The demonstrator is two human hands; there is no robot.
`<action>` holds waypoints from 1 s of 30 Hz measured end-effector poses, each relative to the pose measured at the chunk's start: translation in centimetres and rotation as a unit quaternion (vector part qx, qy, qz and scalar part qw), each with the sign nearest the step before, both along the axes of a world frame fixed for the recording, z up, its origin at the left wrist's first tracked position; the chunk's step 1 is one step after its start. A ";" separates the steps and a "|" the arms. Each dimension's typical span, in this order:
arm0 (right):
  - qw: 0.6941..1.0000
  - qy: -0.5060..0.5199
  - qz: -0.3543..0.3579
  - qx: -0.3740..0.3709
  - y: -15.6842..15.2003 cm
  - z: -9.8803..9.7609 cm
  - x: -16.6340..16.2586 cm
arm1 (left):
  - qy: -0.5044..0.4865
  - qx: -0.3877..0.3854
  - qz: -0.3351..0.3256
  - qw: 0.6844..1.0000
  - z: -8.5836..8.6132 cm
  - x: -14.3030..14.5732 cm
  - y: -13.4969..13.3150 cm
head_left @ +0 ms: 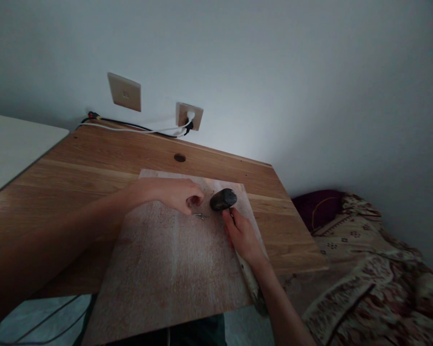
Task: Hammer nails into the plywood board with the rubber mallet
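Note:
My right hand (241, 235) is wrapped round the handle of a hammer (223, 199) just below its dark, thick head. The pale handle runs back beneath my wrist toward the board's near right edge. My left hand (184, 194) hovers over the upper part of a wooden board (173, 264), its fingers curled in toward the thumb; what they hold, if anything, is too small to make out. Right below those fingertips lies a small pile of nails (201, 216). Between the left hand and the hammer head, a thin nail (212, 192) seems to stick up from the board.
The board rests on a wooden desk (288, 226) and overhangs its front edge. A round cable hole (179, 157) is behind it. Cables (137, 129) run along the wall to a socket (189, 116). At left is a white panel (18, 149); at right, patterned bedding (368, 269).

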State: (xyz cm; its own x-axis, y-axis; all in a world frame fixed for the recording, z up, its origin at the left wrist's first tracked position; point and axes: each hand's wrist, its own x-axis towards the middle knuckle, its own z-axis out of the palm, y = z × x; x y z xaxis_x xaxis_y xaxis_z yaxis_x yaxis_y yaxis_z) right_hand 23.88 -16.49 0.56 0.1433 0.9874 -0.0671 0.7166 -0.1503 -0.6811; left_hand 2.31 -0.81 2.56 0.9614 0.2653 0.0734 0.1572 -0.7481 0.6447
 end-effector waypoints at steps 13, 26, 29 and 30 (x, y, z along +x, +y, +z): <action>1.000 0.013 -0.010 -0.006 0.0 -0.1 0.1 | -0.056 -0.006 0.093 0.994 -0.4 -1.4 3.4; 0.999 0.030 -0.010 0.000 -0.1 -0.6 0.2 | -0.115 -0.057 0.147 0.981 -3.2 -0.7 3.6; 0.999 0.031 -0.009 -0.004 -0.1 -0.5 0.2 | -0.117 -0.069 0.154 0.979 -3.3 -0.8 3.6; 0.999 0.031 -0.009 -0.004 -0.1 -0.5 0.2 | -0.118 -0.073 0.158 0.978 -3.4 -0.8 3.7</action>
State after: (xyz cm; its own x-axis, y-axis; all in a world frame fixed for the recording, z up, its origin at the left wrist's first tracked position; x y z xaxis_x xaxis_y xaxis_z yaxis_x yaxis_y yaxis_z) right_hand 24.07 -16.55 0.02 0.1564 0.9841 -0.0843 0.6701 -0.1684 -0.7230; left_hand 1.55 2.84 -0.89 0.7907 0.5703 0.2228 0.1985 -0.5830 0.7878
